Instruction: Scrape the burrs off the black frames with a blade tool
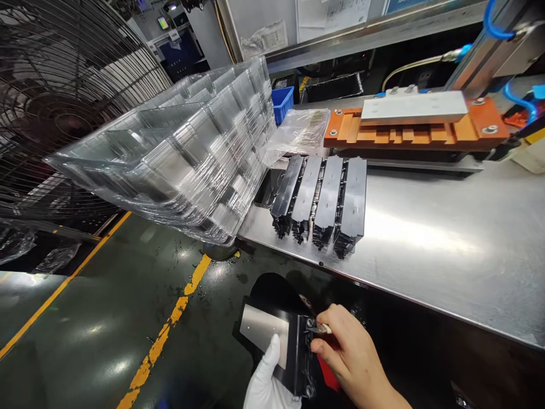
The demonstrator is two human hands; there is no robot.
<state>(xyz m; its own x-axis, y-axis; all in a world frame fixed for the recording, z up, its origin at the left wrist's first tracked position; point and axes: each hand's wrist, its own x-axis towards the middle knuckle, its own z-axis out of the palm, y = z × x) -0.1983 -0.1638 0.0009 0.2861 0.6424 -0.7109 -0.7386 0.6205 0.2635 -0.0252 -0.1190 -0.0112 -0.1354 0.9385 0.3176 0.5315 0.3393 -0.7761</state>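
Note:
My left hand (269, 376), in a white glove, grips a black plastic part (293, 339) with a flat, shiny silver-grey face. Its thumb presses on that face. My bare right hand (347, 352) is closed, thumb and forefinger pinching a small, slim tool with a pale end (326, 329). The tool's tip meets the part's right edge, where small round loops stick out; its exact kind is too small to tell. Both hands are low, in front of the bench edge. On the bench stand several similar black parts (332, 196), side by side in a row.
A tall stack of clear plastic trays (204, 153) stands left of the steel bench (426, 244). An orange fixture (413, 133) with a metal block sits at the back. Clear plastic bags (300, 132) and a blue bin (283, 103) lie behind. A large fan (68, 113) is at far left.

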